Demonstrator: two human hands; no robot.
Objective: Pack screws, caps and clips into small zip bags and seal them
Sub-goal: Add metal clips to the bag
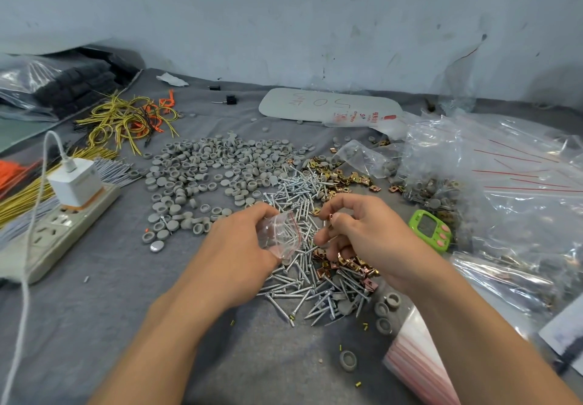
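Now L hand (239,243) grips bag (280,231), R hand (362,234) clip (330,219).

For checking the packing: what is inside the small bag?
Screws show through the small bag; the left hand covers part of it, so the rest cannot be seen.

A single wide-angle camera, worn on the person's head, looks forward and down from close above the near edge of the desk (110,325), taking in its cloth-covered top from left to right and, at the far side, the wall (284,10) that fills the upper third of the view.
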